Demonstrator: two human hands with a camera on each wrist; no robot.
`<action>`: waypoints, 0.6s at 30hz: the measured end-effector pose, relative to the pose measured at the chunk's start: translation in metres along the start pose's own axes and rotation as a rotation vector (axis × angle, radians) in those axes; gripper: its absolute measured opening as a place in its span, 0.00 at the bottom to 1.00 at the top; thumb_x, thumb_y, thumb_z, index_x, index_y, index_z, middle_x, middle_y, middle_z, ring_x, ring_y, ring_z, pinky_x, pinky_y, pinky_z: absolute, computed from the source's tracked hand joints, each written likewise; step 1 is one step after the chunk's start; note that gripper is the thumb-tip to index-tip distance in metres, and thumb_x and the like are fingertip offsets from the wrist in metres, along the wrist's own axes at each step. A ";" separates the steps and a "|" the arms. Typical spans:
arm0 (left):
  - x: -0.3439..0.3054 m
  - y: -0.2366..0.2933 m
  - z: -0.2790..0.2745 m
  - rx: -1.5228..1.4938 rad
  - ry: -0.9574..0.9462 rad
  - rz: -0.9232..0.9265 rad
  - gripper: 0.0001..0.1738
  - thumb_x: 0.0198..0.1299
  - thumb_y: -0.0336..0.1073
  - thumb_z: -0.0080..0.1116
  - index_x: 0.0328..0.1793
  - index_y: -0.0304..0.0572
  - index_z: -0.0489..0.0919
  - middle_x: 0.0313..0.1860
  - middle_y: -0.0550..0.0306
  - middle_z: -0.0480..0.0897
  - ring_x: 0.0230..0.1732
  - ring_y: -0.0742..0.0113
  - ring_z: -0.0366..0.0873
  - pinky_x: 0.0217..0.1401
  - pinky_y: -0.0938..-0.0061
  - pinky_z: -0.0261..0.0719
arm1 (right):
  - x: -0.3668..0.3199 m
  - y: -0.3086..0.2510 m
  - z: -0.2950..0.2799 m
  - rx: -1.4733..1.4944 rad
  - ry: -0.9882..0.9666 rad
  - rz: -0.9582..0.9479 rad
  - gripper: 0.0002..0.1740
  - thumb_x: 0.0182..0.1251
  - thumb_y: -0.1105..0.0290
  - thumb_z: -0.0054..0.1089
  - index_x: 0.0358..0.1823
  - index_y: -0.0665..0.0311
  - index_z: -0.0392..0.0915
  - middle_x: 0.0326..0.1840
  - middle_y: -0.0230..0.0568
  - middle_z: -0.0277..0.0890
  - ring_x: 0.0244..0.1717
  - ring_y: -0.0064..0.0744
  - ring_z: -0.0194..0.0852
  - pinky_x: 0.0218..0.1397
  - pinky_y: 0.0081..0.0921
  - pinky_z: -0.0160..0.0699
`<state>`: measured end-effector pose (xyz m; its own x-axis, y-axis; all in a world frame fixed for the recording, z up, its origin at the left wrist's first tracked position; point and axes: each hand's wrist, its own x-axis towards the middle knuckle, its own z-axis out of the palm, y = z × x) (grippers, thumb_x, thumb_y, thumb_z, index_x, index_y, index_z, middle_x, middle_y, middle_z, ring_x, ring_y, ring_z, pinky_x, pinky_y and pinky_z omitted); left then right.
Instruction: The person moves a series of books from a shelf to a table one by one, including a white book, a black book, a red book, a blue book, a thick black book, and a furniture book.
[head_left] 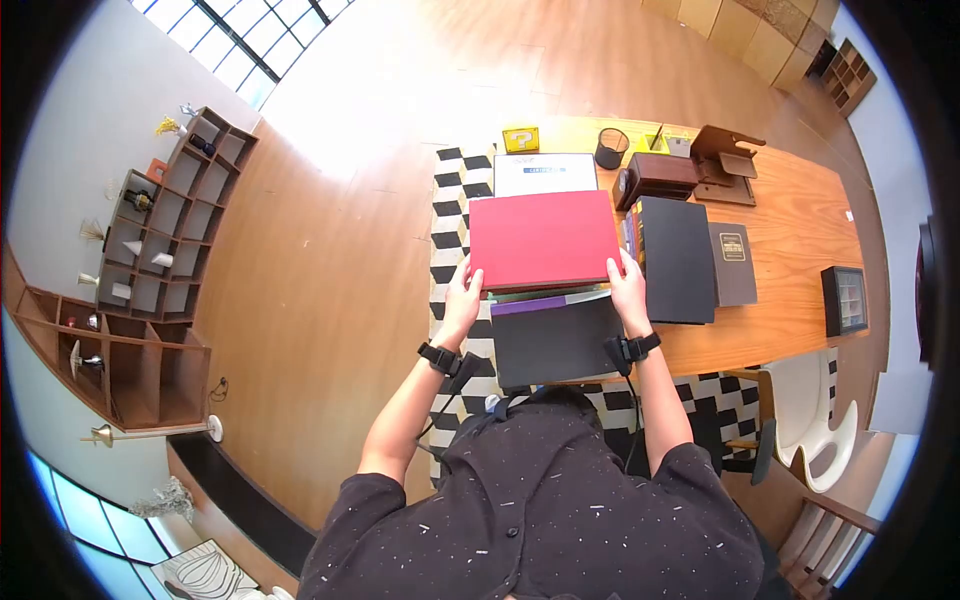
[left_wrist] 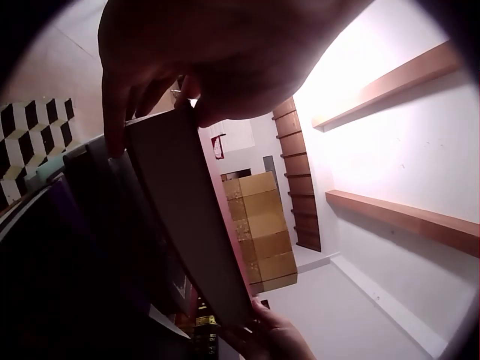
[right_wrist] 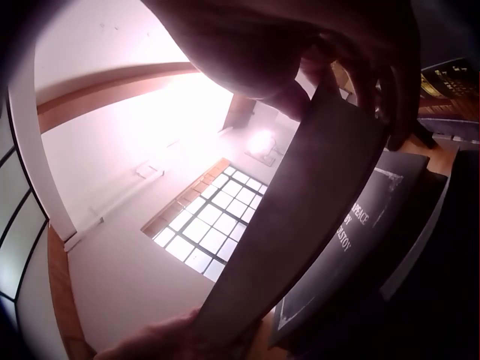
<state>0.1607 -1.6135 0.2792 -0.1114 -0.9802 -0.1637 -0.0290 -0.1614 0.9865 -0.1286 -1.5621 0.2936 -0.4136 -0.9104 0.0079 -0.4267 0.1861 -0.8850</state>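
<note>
A large red book (head_left: 545, 235), thick and plain-covered, lies level between both hands in the head view. My left hand (head_left: 462, 300) grips its near left corner, thumb on the top cover. At the near right corner, my right hand (head_left: 628, 293) holds it the same way. Both wrist views show fingers curled under the book's thick side. Nearer my body is a black book (head_left: 555, 345), with a purple strip (head_left: 545, 303) along its far edge. Lettering in white marks a dark book (right_wrist: 341, 240) below the red one in the right wrist view.
To the right are a large black book (head_left: 680, 260), a smaller dark book (head_left: 735, 265) and a brown wooden box (head_left: 660, 180). Behind the red book stand a white box (head_left: 545, 178), a yellow question-mark block (head_left: 521, 140) and a mesh cup (head_left: 611, 148). A white chair (head_left: 800, 400) stands right.
</note>
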 end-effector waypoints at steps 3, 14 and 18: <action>0.017 -0.019 0.009 0.023 0.046 -0.001 0.22 0.64 0.34 0.46 0.64 0.40 0.64 0.49 0.51 0.77 0.47 0.68 0.76 0.47 0.74 0.75 | 0.016 0.005 0.001 0.010 -0.062 0.032 0.21 0.64 0.64 0.49 0.54 0.70 0.68 0.52 0.53 0.71 0.55 0.44 0.67 0.58 0.30 0.64; 0.004 -0.021 0.005 0.306 0.132 -0.114 0.27 0.65 0.41 0.46 0.68 0.40 0.58 0.54 0.44 0.73 0.54 0.63 0.72 0.56 0.70 0.71 | 0.020 0.016 0.011 -0.111 0.018 -0.095 0.24 0.61 0.68 0.51 0.58 0.70 0.62 0.58 0.51 0.63 0.61 0.47 0.58 0.64 0.35 0.57; -0.044 -0.049 -0.048 0.287 0.006 -0.275 0.23 0.65 0.42 0.46 0.64 0.42 0.64 0.46 0.52 0.79 0.42 0.70 0.77 0.49 0.75 0.73 | 0.002 -0.013 -0.006 -0.092 0.081 -0.249 0.24 0.59 0.71 0.51 0.57 0.68 0.64 0.56 0.50 0.63 0.60 0.45 0.58 0.64 0.36 0.55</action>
<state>0.2148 -1.5683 0.2388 -0.0548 -0.9058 -0.4201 -0.3335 -0.3800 0.8628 -0.1289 -1.5643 0.3077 -0.3484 -0.9003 0.2608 -0.5929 -0.0039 -0.8053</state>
